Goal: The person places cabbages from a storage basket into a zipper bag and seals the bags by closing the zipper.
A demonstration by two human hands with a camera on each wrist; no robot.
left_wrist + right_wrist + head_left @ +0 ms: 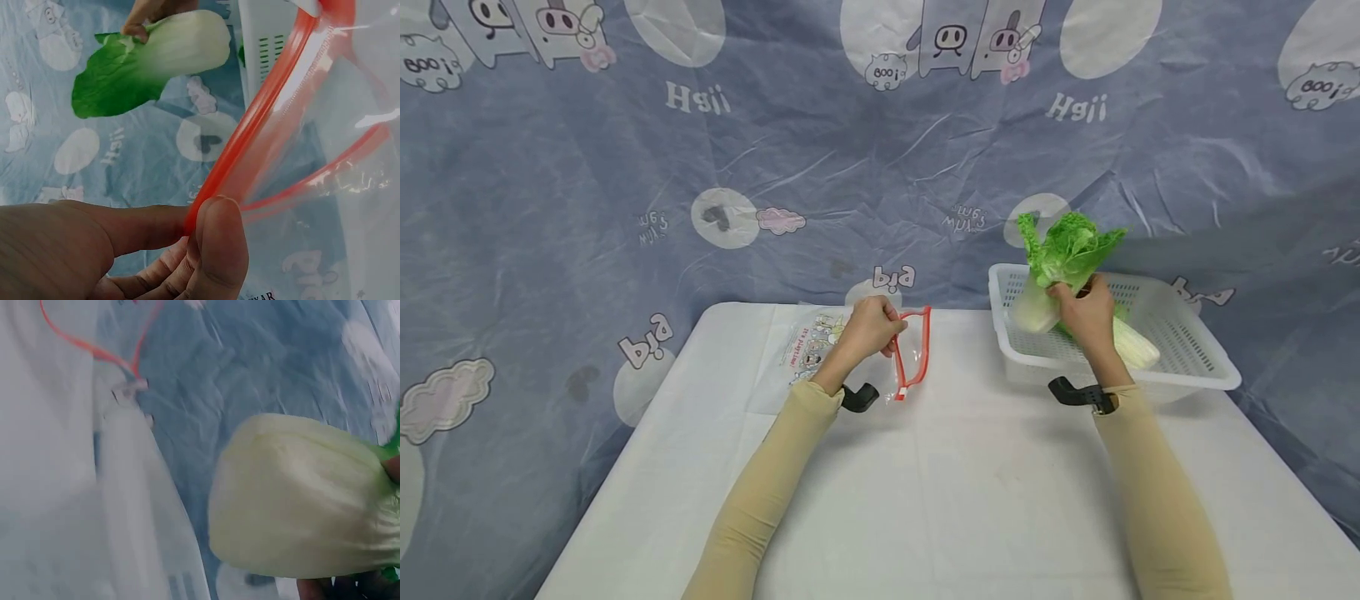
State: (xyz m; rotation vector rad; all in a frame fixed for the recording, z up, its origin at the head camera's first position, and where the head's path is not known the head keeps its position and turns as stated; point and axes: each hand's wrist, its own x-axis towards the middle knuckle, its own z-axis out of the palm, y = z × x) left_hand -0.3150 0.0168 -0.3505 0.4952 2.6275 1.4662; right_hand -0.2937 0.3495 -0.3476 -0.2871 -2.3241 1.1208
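My left hand [871, 329] pinches the red edge of a clear zip bag [808, 350] between thumb and finger; the bag's mouth stands parted, its red rims [256, 125] spread. My right hand [1086, 317] grips a leafy cabbage [1037, 308] around its middle, above the basket's left part, green leaves up and white base down. In the right wrist view the pale base [300, 494] fills the lower right, with only fingertips [391, 467] of that hand showing. Another pale vegetable [1135, 343] lies in the white basket [1195, 379].
A white-covered table [955, 492] spreads under both arms. The basket stands at its right rear, and the bag lies at the rear left of centre. Behind the table hangs a blue-grey printed cloth [865, 167]. Black wrist cameras sit on both wrists.
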